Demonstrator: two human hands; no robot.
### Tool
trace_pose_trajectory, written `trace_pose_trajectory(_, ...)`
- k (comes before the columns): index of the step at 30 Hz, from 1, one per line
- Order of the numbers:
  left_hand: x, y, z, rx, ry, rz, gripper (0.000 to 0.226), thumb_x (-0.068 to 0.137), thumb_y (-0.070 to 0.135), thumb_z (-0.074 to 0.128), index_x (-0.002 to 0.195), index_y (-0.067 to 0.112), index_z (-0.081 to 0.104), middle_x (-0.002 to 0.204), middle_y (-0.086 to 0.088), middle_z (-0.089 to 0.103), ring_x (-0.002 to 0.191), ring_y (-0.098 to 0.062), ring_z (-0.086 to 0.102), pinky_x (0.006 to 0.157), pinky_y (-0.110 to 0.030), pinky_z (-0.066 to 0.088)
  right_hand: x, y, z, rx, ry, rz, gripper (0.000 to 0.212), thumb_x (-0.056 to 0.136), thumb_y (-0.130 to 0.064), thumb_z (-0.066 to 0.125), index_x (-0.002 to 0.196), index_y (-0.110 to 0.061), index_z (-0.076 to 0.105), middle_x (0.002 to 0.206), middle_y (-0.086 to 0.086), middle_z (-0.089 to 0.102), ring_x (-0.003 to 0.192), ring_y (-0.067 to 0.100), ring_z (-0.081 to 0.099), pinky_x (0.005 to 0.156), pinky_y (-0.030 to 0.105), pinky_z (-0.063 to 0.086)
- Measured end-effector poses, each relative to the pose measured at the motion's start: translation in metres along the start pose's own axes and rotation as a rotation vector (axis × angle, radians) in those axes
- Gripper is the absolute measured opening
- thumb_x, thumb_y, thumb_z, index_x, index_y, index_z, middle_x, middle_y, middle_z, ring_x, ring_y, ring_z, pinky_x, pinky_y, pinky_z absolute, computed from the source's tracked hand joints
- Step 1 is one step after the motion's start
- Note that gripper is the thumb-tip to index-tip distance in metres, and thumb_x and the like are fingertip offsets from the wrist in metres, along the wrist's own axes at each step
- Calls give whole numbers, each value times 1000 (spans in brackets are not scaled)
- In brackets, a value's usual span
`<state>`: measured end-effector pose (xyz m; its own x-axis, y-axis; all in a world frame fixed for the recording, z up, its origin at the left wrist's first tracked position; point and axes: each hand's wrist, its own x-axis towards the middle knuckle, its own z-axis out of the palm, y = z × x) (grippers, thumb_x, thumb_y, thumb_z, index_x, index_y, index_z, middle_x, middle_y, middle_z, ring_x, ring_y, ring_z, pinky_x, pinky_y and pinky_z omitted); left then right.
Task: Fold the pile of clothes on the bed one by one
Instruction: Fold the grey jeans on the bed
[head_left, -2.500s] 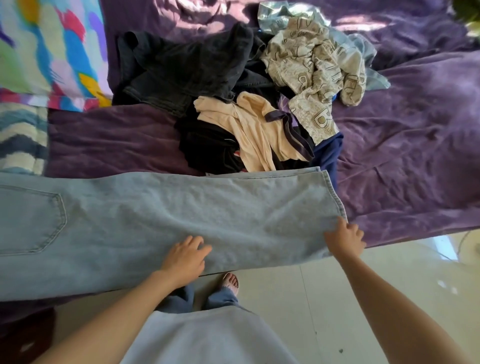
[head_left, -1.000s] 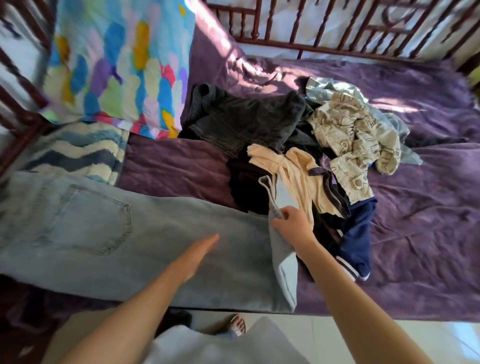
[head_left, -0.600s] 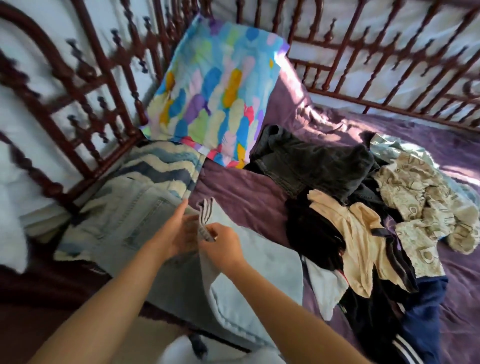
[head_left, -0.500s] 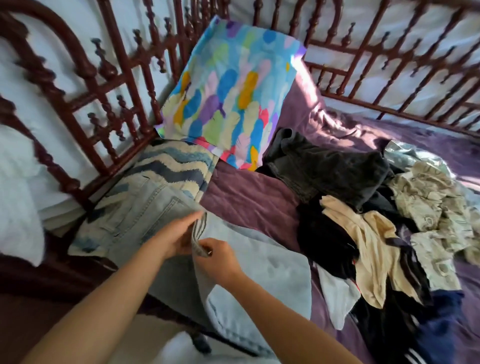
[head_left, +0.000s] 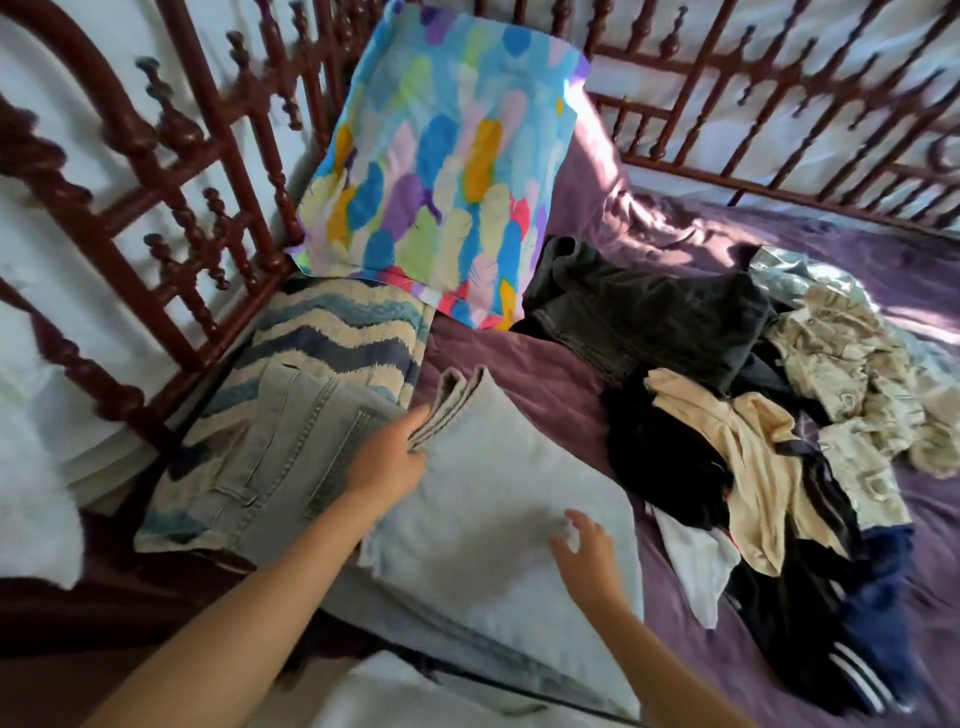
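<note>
Head camera: the light blue jeans lie on the purple bed at its near edge, at about 7 o'clock in the view. They are folded across, so that the legs lie doubled over the seat. Their waist and back pocket rest at 9 o'clock on a cushion striped in blue and cream. The stacked hems stand up slightly at the 12 o'clock end of the fold.

The left grip is closed on the lower end of those hems, fingers above and thumb below. The right grip is open, fingers spread and relaxed over the folded leg at 5 o'clock of the left one; whether it touches the cloth I cannot tell.

The pile of clothes lies at 3 o'clock of the jeans, just beside them. It holds a dark grey denim piece at the far side, a cream top in the middle, a beige printed garment at 2 o'clock and a navy piece with white stripes at 4 o'clock.

A bright many-coloured pillow leans at 12 o'clock against the dark red bed frame.
</note>
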<state>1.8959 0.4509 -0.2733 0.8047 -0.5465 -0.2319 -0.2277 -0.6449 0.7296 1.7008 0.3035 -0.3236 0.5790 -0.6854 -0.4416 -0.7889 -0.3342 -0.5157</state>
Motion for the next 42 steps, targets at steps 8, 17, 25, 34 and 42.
trace_pose_trajectory(8,14,-59,-113,215,328,-185,59,86,0,54,142,15,39,134,-18,50,119,-38,48,92,-43,40,-15,-2,14,-357,-136,-58,72,89,-66,32,149,-33,8,158,3,2,144,26,9,112,42,22)
trace_pose_trajectory(17,-39,-101,-12,759,68,154,78,60,36,80,128,19,45,131,-27,51,123,-42,40,83,-69,41,-17,2,46,-652,-308,-39,147,12,-77,-46,147,-41,-3,158,6,-12,145,27,-10,115,47,10)
trace_pose_trajectory(25,-74,-129,-27,396,408,-385,69,76,44,64,127,0,50,131,-36,40,117,-56,35,87,-70,32,-32,29,53,-143,-137,271,73,93,-53,40,149,-31,0,156,13,1,140,33,21,108,44,31)
trace_pose_trajectory(34,-60,-140,-59,-69,623,-545,49,80,9,67,126,1,52,121,-26,57,112,-43,52,94,-48,40,-23,50,53,390,-46,426,88,78,-33,72,146,-11,22,143,15,40,127,34,44,105,47,38)
trace_pose_trajectory(42,-56,-134,-69,-479,751,-498,46,80,-11,52,122,7,59,120,-15,58,107,-28,56,86,-37,48,-10,45,28,344,-57,322,79,76,-20,76,141,-13,32,134,13,48,115,31,50,99,44,43)
